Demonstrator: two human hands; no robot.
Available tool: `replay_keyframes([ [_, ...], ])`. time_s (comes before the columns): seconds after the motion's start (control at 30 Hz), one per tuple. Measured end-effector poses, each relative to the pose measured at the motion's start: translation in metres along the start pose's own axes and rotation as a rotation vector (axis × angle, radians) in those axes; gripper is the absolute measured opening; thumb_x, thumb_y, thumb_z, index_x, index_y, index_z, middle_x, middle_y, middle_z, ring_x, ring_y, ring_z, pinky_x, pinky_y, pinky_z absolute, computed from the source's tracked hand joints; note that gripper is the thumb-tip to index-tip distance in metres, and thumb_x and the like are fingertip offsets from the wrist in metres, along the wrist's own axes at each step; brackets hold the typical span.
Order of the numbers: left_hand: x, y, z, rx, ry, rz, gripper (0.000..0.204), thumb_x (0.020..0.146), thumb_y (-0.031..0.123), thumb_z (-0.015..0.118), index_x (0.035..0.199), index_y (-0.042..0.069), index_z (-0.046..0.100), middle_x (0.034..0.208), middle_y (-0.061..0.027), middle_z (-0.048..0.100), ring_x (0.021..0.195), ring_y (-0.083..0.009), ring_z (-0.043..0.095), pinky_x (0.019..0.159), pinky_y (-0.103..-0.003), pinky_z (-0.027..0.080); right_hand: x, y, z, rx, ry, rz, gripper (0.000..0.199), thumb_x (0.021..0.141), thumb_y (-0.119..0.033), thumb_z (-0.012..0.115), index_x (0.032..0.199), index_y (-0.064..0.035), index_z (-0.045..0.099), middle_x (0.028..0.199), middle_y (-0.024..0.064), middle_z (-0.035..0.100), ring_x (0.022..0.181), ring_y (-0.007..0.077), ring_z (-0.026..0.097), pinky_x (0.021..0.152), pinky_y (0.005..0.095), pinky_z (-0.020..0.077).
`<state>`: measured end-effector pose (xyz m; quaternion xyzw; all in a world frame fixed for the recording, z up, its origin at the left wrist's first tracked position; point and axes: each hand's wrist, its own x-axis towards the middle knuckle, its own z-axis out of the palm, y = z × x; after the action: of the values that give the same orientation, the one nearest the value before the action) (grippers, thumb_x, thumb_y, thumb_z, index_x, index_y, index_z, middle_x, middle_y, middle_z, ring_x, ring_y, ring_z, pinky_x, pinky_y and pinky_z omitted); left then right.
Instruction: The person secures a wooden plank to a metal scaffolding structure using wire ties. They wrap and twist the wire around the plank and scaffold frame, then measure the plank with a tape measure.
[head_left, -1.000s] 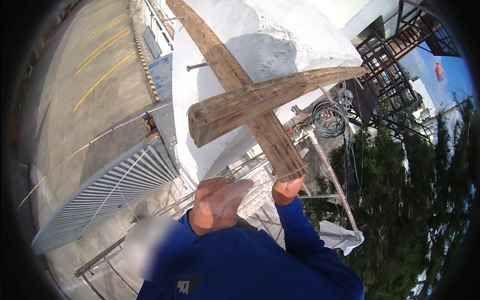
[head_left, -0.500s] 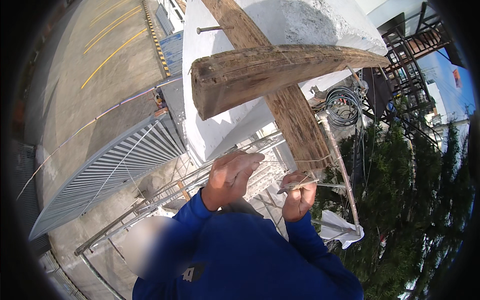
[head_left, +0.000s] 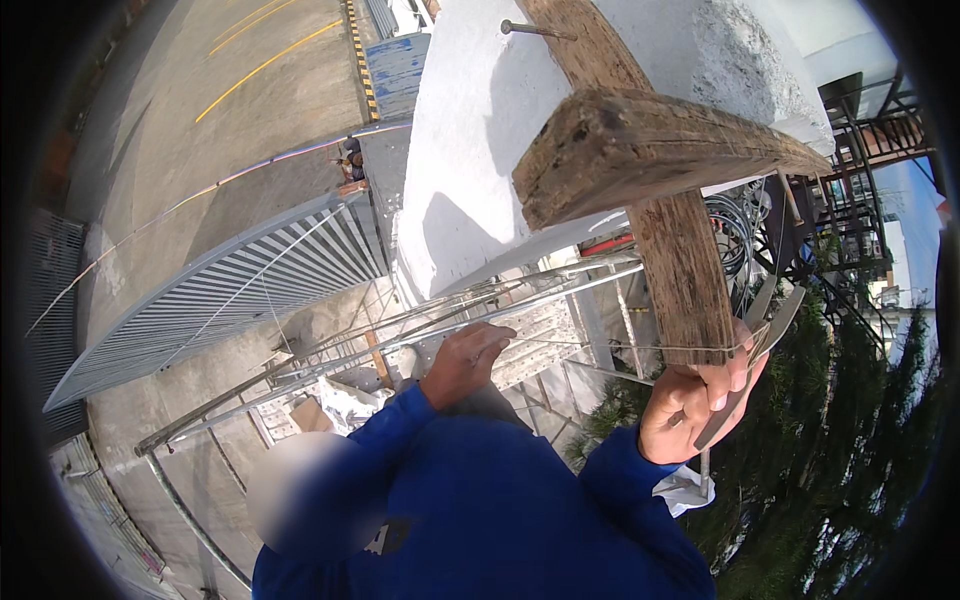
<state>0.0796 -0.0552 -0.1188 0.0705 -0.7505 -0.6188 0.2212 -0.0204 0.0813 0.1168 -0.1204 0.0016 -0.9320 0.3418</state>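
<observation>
a thin cord (head_left: 690,348) stretches from the left hand (head_left: 460,366), whose fingertips pinch it, toward three o'clock, across the lower end of a wooden beam (head_left: 685,275). the right hand (head_left: 690,408), at that end's six o'clock, grips a grey two-pronged tool (head_left: 783,320). a wooden crosspiece (head_left: 690,140) crosses the beam toward twelve o'clock.

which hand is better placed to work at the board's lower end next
Likely the right hand: it is by the board, holding a metal tool, while the left hand, pinching string, is farther away.
</observation>
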Motion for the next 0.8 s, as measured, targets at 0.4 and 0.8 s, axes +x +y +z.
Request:
replay_keyframes([
  [0.4, -0.027, -0.033, 0.01, 0.03, 0.025, 0.004, 0.016, 0.09, 0.011, 0.058, 0.102, 0.005, 0.066, 0.094, -0.0151, 0.067, 0.089, -0.0337, 0.063, 0.078, -0.043, 0.051, 0.018, -0.043, 0.02, 0.103, 0.147, -0.004, 0.014, 0.097, -0.014, 0.047, 0.108, -0.0064, 0.042, 0.1, 0.0051, 0.035, 0.082, 0.0167, 0.026, 0.069, 0.0354, 0.0252],
  [0.8, -0.022, -0.071, 0.009, 0.126, -0.005, -0.106, 0.018, 0.093, 0.016, 0.056, 0.104, 0.005, 0.065, 0.103, -0.016, 0.066, 0.101, -0.0338, 0.06, 0.091, -0.045, 0.045, 0.022, -0.07, 0.008, -0.423, -0.244, 0.297, 0.058, 0.102, -0.038, 0.037, 0.148, -0.0042, 0.027, 0.157, 0.0133, 0.018, 0.146, 0.028, 0.01, 0.12, 0.0499, 0.0007],
])
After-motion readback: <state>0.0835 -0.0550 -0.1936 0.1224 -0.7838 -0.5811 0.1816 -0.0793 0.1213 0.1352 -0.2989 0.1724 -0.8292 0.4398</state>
